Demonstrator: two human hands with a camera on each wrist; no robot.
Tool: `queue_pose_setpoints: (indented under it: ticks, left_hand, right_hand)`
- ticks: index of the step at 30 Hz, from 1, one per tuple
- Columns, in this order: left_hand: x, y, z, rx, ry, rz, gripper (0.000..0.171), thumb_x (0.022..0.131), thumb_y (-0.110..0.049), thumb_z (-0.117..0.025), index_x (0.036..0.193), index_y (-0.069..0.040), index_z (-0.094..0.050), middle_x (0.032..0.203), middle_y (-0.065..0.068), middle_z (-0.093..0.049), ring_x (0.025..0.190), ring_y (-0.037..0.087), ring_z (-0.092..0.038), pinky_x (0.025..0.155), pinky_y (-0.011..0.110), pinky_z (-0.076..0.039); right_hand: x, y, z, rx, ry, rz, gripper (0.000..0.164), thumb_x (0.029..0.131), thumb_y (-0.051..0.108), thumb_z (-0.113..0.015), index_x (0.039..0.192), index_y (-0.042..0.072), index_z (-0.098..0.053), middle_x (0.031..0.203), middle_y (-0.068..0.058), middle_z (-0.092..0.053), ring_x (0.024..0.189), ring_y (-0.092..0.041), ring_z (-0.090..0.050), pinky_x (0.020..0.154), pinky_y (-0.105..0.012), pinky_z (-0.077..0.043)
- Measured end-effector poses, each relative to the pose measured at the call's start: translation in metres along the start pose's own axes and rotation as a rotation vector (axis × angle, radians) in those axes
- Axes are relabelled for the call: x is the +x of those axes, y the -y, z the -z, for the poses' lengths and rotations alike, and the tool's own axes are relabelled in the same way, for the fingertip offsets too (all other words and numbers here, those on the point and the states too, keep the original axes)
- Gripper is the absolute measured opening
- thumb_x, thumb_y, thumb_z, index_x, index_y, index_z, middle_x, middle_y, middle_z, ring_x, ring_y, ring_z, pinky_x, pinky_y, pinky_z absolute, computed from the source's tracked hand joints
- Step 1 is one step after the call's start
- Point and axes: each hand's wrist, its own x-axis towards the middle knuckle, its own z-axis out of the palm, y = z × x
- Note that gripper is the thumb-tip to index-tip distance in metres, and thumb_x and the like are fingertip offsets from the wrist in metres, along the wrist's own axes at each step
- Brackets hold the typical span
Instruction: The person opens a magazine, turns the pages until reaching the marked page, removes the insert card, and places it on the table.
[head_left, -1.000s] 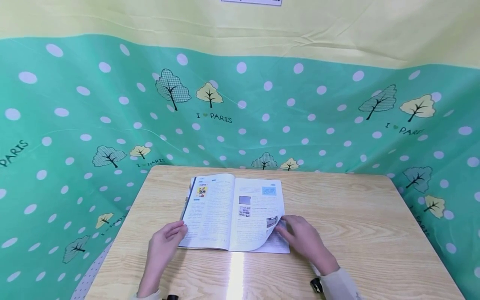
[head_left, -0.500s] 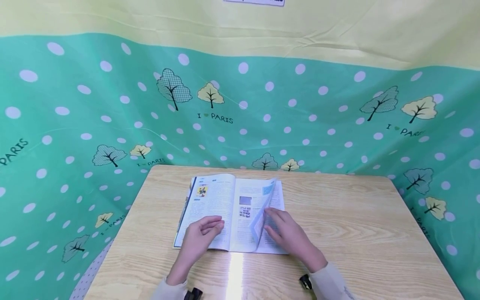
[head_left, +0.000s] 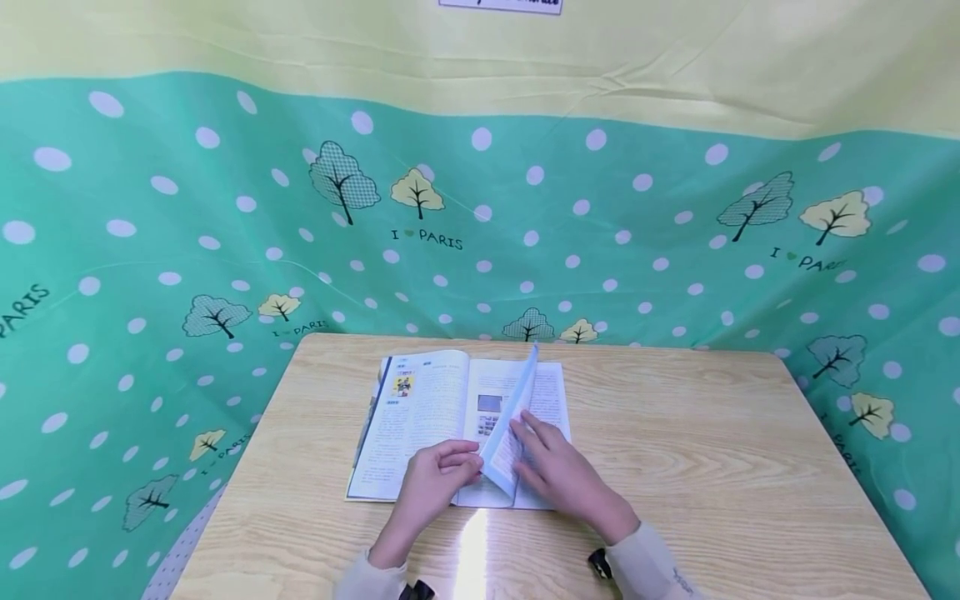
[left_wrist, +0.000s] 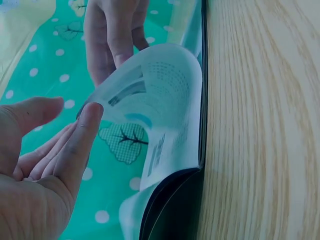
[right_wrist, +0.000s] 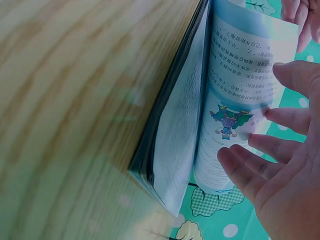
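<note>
One raised page (head_left: 502, 454) | open book (head_left: 408, 429), left-centre on counter (head_left: 712, 417) | right hand (head_left: 562, 475): fingers spread against page's right face, apparently propping it | left hand (head_left: 435, 482): fingers extended, touching near-left edge, likely steadying

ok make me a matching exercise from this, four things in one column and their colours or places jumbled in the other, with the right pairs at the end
1. lifted page
2. left hand
3. tabletop
4. backdrop cloth

A. green with white dots below, yellow above
B. curving up from the open book
C. pale brown with wood grain
D. beside the lifted page, on its left in the head view

Pairs: 1-B, 2-D, 3-C, 4-A
</note>
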Motion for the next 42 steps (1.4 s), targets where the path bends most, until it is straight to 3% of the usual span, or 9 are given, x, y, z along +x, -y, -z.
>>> queue_pose_setpoints:
  ticks: [4,9,21,23,28,32,42]
  left_hand:
    - [0.0,0.001,-0.003,-0.001,-0.012,0.007,0.037,0.091,-0.01,-0.074,0.117,0.014,-0.064,0.096,0.019,-0.073,0.084,0.036,-0.073,0.073,0.031,-0.063]
    - [0.0,0.001,-0.006,0.061,-0.026,0.001,0.032,0.09,-0.011,-0.075,0.113,0.01,-0.067,0.091,0.015,-0.074,0.078,0.03,-0.074,0.07,0.03,-0.063]
    - [-0.001,-0.001,-0.006,0.065,-0.036,0.018,0.027,0.091,-0.001,-0.071,0.113,0.014,-0.066,0.087,0.018,-0.073,0.076,0.037,-0.073,0.068,0.034,-0.063]
    - [-0.003,-0.009,-0.004,0.08,-0.044,0.024,0.025,0.091,0.002,-0.069,0.113,0.015,-0.065,0.088,0.021,-0.073,0.077,0.04,-0.072,0.068,0.034,-0.063]
    - [-0.008,-0.017,0.009,0.066,-0.084,0.036,0.027,0.092,0.002,-0.069,0.114,0.017,-0.064,0.09,0.023,-0.073,0.079,0.041,-0.072,0.068,0.031,-0.063]
    - [-0.008,-0.007,0.025,0.043,-0.13,0.045,0.029,0.091,0.0,-0.071,0.115,0.014,-0.065,0.09,0.02,-0.073,0.08,0.04,-0.072,0.07,0.03,-0.063]
    - [-0.02,-0.008,0.054,0.066,-0.271,0.094,0.024,0.089,0.005,-0.07,0.112,0.011,-0.068,0.089,0.018,-0.074,0.079,0.034,-0.073,0.07,0.03,-0.063]
  right_hand:
    - [0.0,0.001,-0.001,0.004,0.006,0.003,0.065,0.099,0.035,-0.065,0.154,0.011,-0.039,0.158,-0.015,-0.035,0.139,-0.033,-0.04,0.111,-0.048,-0.042]
    - [0.0,0.002,-0.001,0.006,0.03,-0.013,0.066,0.099,0.037,-0.063,0.155,0.012,-0.037,0.159,-0.014,-0.033,0.14,-0.033,-0.039,0.112,-0.047,-0.04]
    - [-0.001,0.001,-0.001,0.005,0.019,0.009,0.068,0.098,0.038,-0.065,0.155,0.011,-0.038,0.158,-0.016,-0.034,0.139,-0.033,-0.04,0.112,-0.046,-0.04]
    - [-0.002,0.001,0.001,0.006,0.024,0.004,0.069,0.098,0.038,-0.065,0.155,0.012,-0.037,0.158,-0.016,-0.034,0.139,-0.033,-0.04,0.112,-0.046,-0.041]
    - [-0.005,-0.001,0.007,-0.009,0.044,-0.022,0.07,0.098,0.038,-0.066,0.156,0.013,-0.035,0.158,-0.016,-0.034,0.139,-0.033,-0.04,0.112,-0.046,-0.041]
    - [-0.009,-0.005,0.009,-0.028,0.045,-0.034,0.07,0.097,0.038,-0.067,0.154,0.009,-0.037,0.157,-0.018,-0.035,0.138,-0.034,-0.04,0.113,-0.047,-0.04]
    - [-0.022,-0.014,0.009,-0.028,0.066,-0.04,0.071,0.094,0.035,-0.071,0.15,0.001,-0.041,0.153,-0.024,-0.036,0.138,-0.039,-0.039,0.113,-0.051,-0.038]
